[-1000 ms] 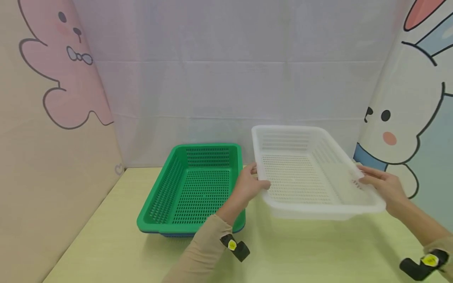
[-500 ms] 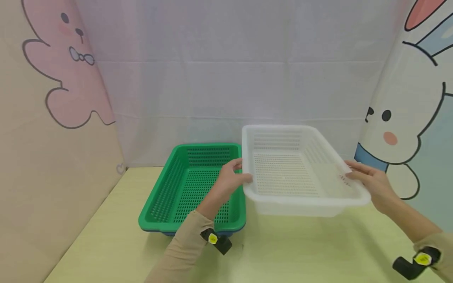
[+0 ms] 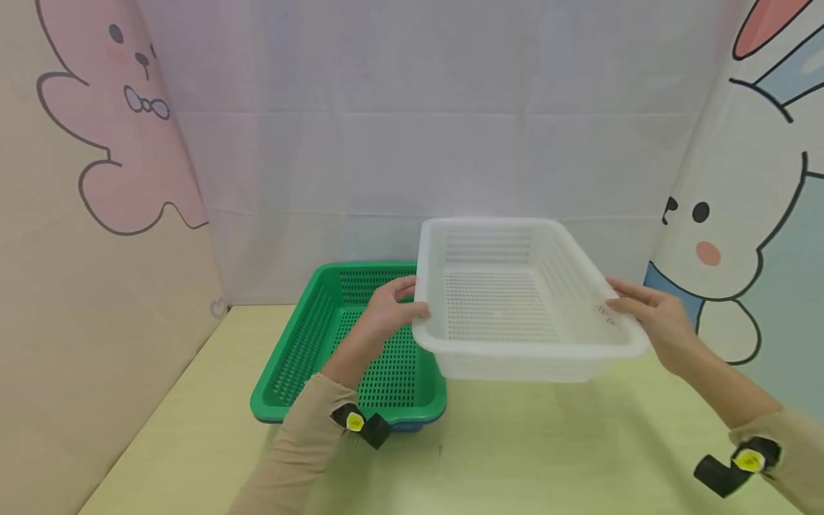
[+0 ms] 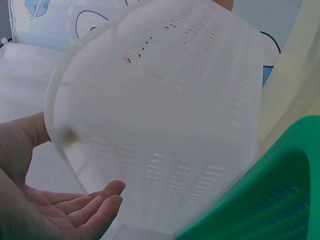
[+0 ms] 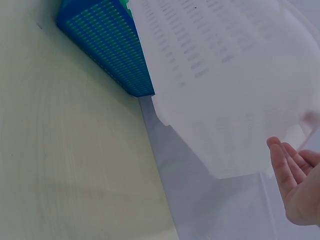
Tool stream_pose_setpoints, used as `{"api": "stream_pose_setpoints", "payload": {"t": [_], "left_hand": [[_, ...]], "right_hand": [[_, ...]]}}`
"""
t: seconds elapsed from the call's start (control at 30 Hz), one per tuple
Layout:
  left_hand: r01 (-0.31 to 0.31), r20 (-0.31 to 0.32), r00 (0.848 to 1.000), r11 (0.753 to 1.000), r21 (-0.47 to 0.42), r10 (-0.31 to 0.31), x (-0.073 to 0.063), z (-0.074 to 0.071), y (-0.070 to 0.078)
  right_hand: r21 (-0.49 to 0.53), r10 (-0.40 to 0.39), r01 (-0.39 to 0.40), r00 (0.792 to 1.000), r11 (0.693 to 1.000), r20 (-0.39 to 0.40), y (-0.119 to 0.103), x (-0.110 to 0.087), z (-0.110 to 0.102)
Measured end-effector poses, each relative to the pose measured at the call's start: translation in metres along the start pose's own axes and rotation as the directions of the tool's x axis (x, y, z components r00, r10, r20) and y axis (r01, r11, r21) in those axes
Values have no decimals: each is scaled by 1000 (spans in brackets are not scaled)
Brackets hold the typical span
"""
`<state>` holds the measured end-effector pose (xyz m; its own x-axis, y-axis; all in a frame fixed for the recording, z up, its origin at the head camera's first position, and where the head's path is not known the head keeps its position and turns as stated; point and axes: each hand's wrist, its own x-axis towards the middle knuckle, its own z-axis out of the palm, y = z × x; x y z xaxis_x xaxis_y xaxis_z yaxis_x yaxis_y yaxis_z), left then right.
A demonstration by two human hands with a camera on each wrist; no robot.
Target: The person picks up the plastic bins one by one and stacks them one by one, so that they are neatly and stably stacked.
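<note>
A white perforated plastic basket (image 3: 496,300) hangs in the air, tilted a little, between my two hands. My left hand (image 3: 384,312) pinches its left rim, thumb over the edge and fingers beneath, as the left wrist view shows with the basket's underside (image 4: 165,110). On the opposite rim my right hand (image 3: 663,322) pinches in the same way; its fingers (image 5: 285,170) lie under the rim in the right wrist view. Below and to the left sits a green perforated basket (image 3: 290,372), nested in a blue basket (image 5: 105,45). The white basket overlaps the green one's right side in the head view.
The pale yellow table (image 3: 515,443) runs back to a white cloth wall (image 3: 386,143). Cartoon-printed side panels stand at left (image 3: 58,300) and right (image 3: 792,286). Each wrist carries a small black camera on a strap.
Both hands have carried the white basket leftward and slightly upward, from right of the green basket to partly over it. The green and blue baskets have stayed put.
</note>
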<state>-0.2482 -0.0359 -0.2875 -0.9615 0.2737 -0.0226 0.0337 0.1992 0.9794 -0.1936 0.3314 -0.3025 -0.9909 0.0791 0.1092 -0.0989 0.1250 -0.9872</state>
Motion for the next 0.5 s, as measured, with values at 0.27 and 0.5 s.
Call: {"api": "stream_pose_setpoints", "payload": {"t": [0.27, 0.5], "left_hand": [[-2, 42, 999, 1000, 4, 2, 0, -21, 2], [-50, 60, 997, 999, 7, 50, -3, -31, 7]], "right_hand": [[7, -32, 32, 999, 999, 17, -9, -2, 13], [62, -72, 73, 997, 995, -15, -21, -1, 23]]}}
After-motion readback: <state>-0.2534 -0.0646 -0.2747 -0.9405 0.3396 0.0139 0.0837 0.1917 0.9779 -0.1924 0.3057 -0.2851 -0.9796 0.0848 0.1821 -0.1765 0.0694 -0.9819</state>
